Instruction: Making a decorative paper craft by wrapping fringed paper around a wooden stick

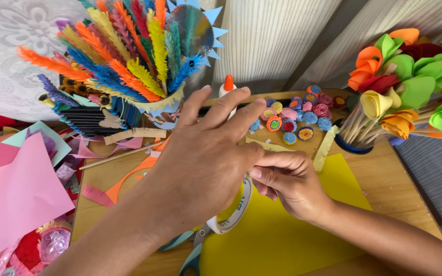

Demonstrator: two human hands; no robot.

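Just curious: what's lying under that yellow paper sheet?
The yellow paper sheet rests on the wooden table. Scissors and a tape roll overlap its edge; the hands hide more.

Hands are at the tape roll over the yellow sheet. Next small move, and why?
Probably pull a short strip free. The right hand pinches at the edge of the tape roll, the left hand is spread above it, and the roll lies on the yellow paper. Whether a tape end is already lifted is hidden.

left hand (208, 153) spreads over a tape roll (234, 212) on yellow paper (282, 235); right hand (287, 181) pinches beside it. glue bottle (227, 87) stands behind, scissors (190, 248) lie below.
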